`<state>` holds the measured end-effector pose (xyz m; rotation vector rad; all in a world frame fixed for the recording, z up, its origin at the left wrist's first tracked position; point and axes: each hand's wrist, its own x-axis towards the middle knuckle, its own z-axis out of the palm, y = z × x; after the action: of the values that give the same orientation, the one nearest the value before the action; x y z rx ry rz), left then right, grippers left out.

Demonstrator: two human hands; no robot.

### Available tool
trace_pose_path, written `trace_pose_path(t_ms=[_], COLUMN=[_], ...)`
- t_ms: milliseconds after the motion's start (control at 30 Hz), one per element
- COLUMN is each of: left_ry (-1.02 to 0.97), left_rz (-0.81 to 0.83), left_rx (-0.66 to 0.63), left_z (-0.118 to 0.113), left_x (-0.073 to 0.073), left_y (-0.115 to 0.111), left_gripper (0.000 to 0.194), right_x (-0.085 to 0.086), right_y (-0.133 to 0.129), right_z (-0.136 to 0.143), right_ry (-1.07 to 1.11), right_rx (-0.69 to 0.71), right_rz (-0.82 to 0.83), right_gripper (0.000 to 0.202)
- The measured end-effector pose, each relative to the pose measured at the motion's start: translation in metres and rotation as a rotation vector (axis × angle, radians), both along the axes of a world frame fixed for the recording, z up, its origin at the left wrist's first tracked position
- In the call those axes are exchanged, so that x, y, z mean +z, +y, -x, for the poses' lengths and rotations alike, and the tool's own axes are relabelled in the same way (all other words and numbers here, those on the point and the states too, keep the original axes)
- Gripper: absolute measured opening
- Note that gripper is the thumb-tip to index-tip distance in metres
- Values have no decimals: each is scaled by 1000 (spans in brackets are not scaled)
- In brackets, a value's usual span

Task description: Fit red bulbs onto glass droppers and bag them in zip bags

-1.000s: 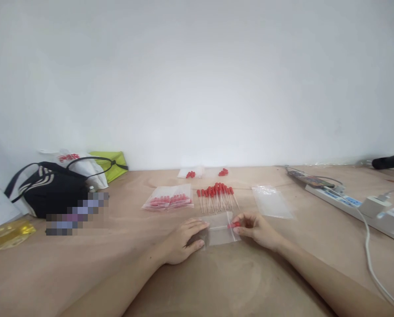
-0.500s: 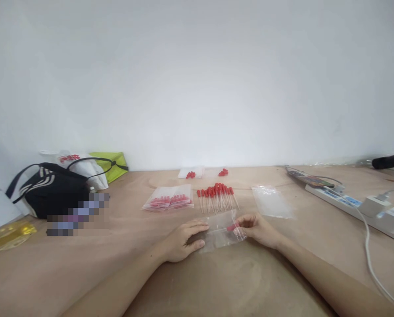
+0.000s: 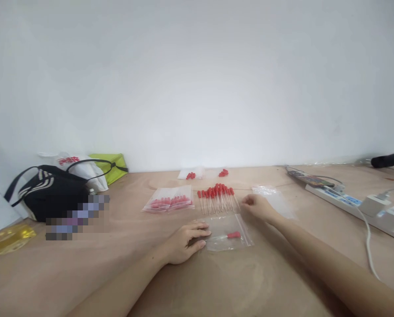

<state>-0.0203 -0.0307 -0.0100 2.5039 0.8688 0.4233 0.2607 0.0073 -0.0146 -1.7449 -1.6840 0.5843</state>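
A clear zip bag (image 3: 216,244) lies flat in front of me with one red-bulbed dropper (image 3: 233,235) inside. My left hand (image 3: 188,241) holds the bag's left edge against the table, fingers above and thumb below. Beyond the bag, several droppers (image 3: 218,191) lie in an overlapping row, red bulbs away from me and thin stems towards me. Just right of that row is my right hand (image 3: 256,207), its fingers curled together beside the rightmost stem. I see nothing in its fingers.
Filled bags of red-bulbed pieces (image 3: 170,200) lie left of the row. Flat clear bags (image 3: 278,203) are partly behind my right hand. Loose red bulbs (image 3: 223,173) sit near the wall. A power strip (image 3: 345,204) with cables stands right, a black bag (image 3: 54,193) left.
My right hand has let go of the dropper in the zip bag and moved away, beside the row. The bag now lies flatter; my left hand stays at its edge.
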Motion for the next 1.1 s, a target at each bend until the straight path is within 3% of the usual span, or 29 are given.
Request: trace_pose_path(t_ms=[167, 300, 467, 600, 833, 1100], left_ry=[5, 17, 3, -9, 14, 62], left_rz=[-13, -11, -2, 4, -16, -6], left_rx=[-5, -16, -14, 2, 2, 69], left_z=[0, 1, 1, 0, -2, 0], left_x=[2, 1, 1, 0, 3, 3], left_y=[-1, 0, 1, 0, -1, -2], left_gripper=[32, 32, 32, 31, 31, 42], right_x=[1, 1, 5, -7, -21, -18], right_y=[44, 55, 33, -3, -37, -48], right_z=[25, 36, 12, -11, 1, 14], right_ry=[-88, -105, -46, 324, 800, 1050], right_rx=[-176, -222, -239, -225, -224, -68], right_rz=[-18, -19, -79, -157, -191, 16], right_gripper=[25, 31, 62, 71, 50, 21])
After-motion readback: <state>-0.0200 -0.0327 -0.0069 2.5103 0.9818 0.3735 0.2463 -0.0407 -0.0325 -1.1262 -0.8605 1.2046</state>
